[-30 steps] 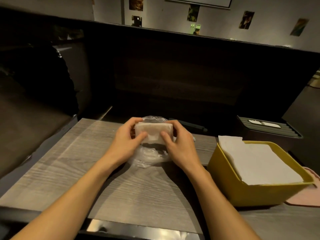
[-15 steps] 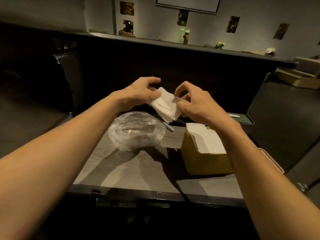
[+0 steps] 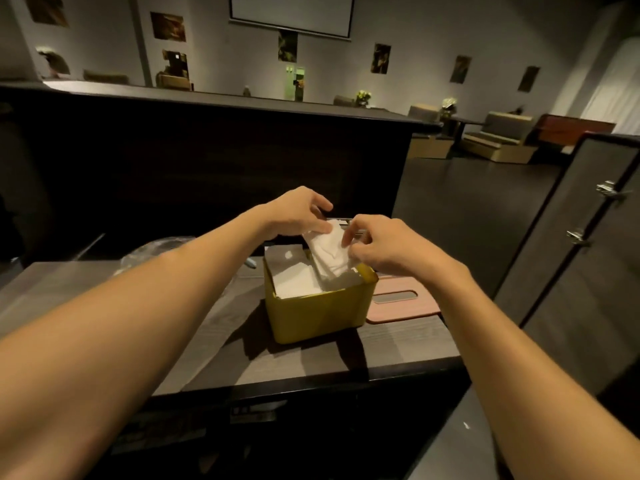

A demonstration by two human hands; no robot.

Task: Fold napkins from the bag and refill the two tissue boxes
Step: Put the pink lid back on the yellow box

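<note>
Both hands on one white napkin [image 3: 329, 249], held over the open yellow box [image 3: 320, 315]. My left hand [image 3: 298, 214] pinches its top left edge, my right hand [image 3: 379, 245] pinches the right side. Napkin's lower end dips into the box, which already holds a stack of napkins [image 3: 296, 278]. Pink lid [image 3: 403, 301] lies flat just right of the box. Clear bag [image 3: 152, 252] on the table [image 3: 398, 344], left, partly behind my forearm.

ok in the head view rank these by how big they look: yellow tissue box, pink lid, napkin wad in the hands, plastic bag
1. yellow tissue box
2. pink lid, partly hidden by the box and right arm
3. napkin wad
The plastic bag stays unranked: the left arm covers most of it.
</note>
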